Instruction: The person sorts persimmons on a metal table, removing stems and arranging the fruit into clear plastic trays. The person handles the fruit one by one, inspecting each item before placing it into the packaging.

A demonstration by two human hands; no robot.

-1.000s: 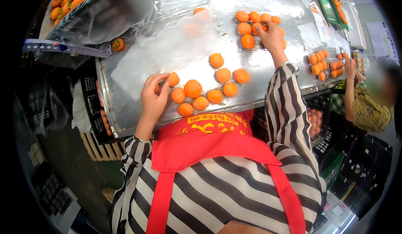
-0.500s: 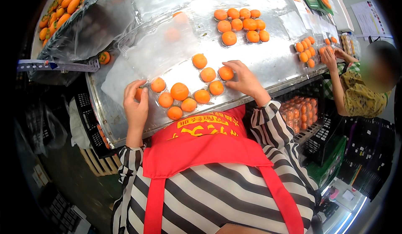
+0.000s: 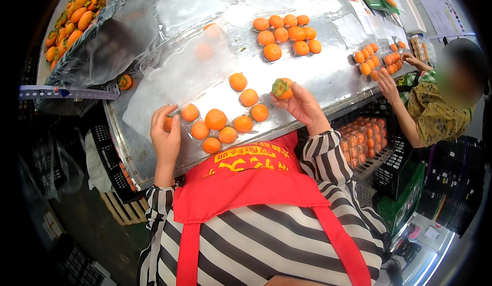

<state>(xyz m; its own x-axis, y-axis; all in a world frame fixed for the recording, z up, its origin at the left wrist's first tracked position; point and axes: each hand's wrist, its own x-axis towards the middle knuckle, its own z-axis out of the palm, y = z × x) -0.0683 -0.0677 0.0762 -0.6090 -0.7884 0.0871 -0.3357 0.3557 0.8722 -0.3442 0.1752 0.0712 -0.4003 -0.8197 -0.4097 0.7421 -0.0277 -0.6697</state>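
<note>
In my right hand (image 3: 306, 109) a persimmon (image 3: 282, 88) is pinched above the table, its green leafy cap turned up. My left hand (image 3: 165, 141) curls round another persimmon (image 3: 168, 124) at the left end of the near group. Between the hands, several orange persimmons sit cap down in clear plastic trays on the metal table (image 3: 318, 78); a larger persimmon (image 3: 216, 119) is among them. The tray edges are hard to make out.
Filled clear trays (image 3: 287, 35) stand farther back. Plastic sheets (image 3: 189, 55) lie at the left, near a lined crate of persimmons (image 3: 110, 35). At the right a co-worker's hands (image 3: 388, 85) are by more trays. Packed fruit (image 3: 364, 140) sits below the table.
My right hand has lifted the persimmon from the right end of the near group and turned its green cap up. My left hand stays round its persimmon. The co-worker's hands have moved apart.
</note>
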